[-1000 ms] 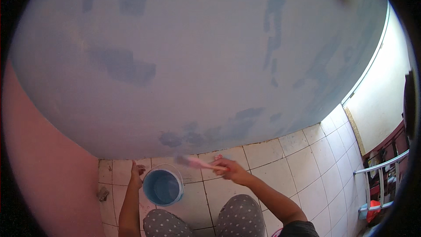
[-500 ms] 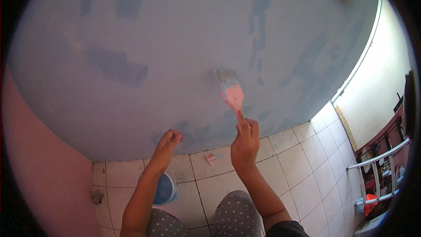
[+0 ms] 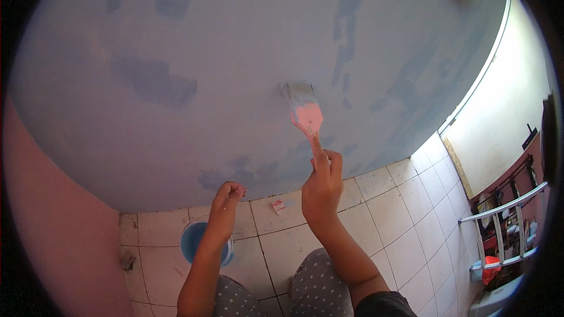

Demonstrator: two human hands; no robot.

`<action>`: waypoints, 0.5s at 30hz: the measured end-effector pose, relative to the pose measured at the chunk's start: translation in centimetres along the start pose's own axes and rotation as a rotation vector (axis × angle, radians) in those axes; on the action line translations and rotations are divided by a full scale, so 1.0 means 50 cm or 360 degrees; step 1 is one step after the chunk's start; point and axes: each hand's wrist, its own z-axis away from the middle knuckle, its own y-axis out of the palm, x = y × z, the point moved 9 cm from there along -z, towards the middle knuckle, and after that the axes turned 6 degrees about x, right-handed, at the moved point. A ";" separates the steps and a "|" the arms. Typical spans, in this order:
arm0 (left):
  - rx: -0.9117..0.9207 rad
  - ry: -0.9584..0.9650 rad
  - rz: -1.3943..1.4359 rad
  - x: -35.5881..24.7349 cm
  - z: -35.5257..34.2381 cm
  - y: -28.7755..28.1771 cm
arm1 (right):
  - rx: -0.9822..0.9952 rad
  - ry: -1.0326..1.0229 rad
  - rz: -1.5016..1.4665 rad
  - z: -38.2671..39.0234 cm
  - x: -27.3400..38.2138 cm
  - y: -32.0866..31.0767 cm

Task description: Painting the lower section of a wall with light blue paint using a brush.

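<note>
My right hand grips the handle of a wide paintbrush. Pink paint coats the brush's lower body, and grey-blue paint covers its bristles, which point up at the blue-grey wall. Whether the bristle tips touch the wall I cannot tell. My left hand hangs in front of the wall's lower edge with its fingers curled together; anything inside them is hidden or too small to name. Below that hand, partly behind the forearm, a bucket of blue paint stands on the floor. Darker patches of paint mark the wall.
White tiles cover the floor. A small red-and-white scrap lies by the wall's foot, and a grey lump near the pink wall at left. To the right are a metal ladder, a red item and a pale door.
The brush and my right hand have shifted slightly up and left in the picture. My left hand is a little lower and further right, and more of the bucket shows.
</note>
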 end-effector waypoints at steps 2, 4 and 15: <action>0.0014 -0.0006 0.0074 -0.009 0.006 0.014 | 0.0115 0.0100 0.0039 -0.004 0.008 0.014; 0.0000 -0.0026 0.0077 -0.020 0.014 0.009 | 0.0180 0.0165 0.0031 0.022 0.018 0.011; -0.0448 -0.0114 0.0258 -0.045 0.076 -0.026 | 0.0127 0.0102 0.0077 0.017 0.064 0.034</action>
